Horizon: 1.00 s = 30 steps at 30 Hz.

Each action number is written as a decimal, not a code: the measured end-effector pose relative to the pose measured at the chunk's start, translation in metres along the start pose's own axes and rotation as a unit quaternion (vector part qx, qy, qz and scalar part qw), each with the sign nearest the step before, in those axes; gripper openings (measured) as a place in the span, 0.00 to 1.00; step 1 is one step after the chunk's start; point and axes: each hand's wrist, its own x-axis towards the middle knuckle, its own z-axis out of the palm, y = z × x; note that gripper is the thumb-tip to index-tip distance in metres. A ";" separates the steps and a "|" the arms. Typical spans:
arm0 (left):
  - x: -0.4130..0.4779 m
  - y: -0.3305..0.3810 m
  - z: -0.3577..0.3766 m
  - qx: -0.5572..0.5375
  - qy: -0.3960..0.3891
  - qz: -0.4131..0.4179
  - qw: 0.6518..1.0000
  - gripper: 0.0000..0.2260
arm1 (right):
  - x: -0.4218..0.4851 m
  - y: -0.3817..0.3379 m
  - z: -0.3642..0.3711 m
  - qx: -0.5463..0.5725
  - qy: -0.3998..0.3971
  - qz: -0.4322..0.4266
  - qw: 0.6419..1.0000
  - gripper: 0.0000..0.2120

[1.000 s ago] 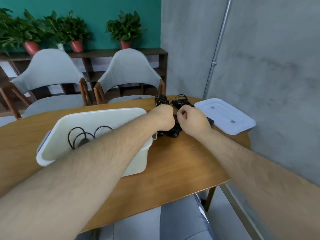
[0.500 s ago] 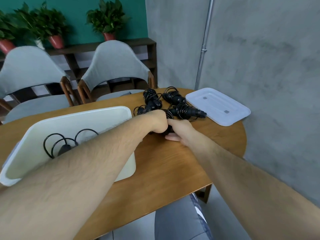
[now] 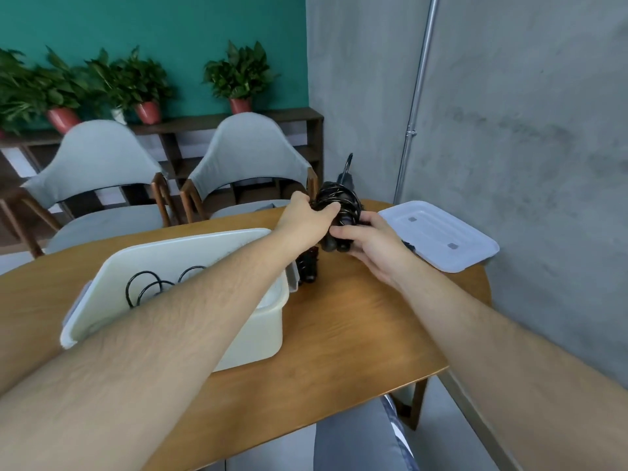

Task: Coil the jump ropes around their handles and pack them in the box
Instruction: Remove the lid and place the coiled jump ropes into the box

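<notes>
We see a wooden table (image 3: pixel 339 338) filling the lower middle of the frame. On its left part sits an open white box (image 3: pixel 261 334), and inside it, toward the left, a black jump rope (image 3: pixel 149 287) lies in loose loops. At right centre a white lid (image 3: pixel 438 244) lies flat on the table, well apart from the box. Two small grey patches on it are too small for us to read.

At the centre of the frame, between box and lid, both hands hold a coiled jump rope (image 3: pixel 341 200) above the table. The left hand (image 3: pixel 304 223) curls its fingers round the coils. The right hand (image 3: pixel 372 244) grips the handle ends from below, thumb laid across them.

Another black bundle (image 3: pixel 307 270) lies on the table just beside the box's right wall, partly hidden by the left wrist.
</notes>
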 end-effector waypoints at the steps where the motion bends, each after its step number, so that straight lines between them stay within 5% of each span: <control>1: -0.001 0.000 -0.009 -0.008 0.004 0.008 1.000 0.20 | -0.003 -0.006 0.007 -0.009 -0.002 -0.011 1.000 0.27; 9: -0.037 -0.018 -0.078 -0.069 0.031 0.028 0.997 0.25 | -0.022 -0.022 0.076 -0.125 -0.034 -0.035 0.991 0.31; 12: -0.054 -0.028 -0.103 -0.084 0.068 0.041 0.993 0.10 | -0.031 -0.027 0.111 -0.160 -0.025 -0.038 0.986 0.23; 16: -0.072 -0.037 -0.126 -0.103 0.051 0.051 0.992 0.09 | -0.036 -0.034 0.141 -0.216 -0.006 -0.040 0.975 0.32; 21: -0.085 -0.061 -0.143 -0.117 0.037 -0.043 0.992 0.24 | -0.033 -0.037 0.165 -0.400 -0.046 -0.019 0.915 0.23; 26: -0.096 -0.080 -0.143 -0.062 -0.060 -0.085 0.993 0.13 | -0.041 -0.040 0.180 -0.529 -0.117 0.088 0.836 0.10; 30: -0.094 -0.087 -0.133 -0.001 -0.081 -0.085 0.993 0.10 | -0.032 -0.028 0.184 -0.532 -0.146 0.115 0.826 0.04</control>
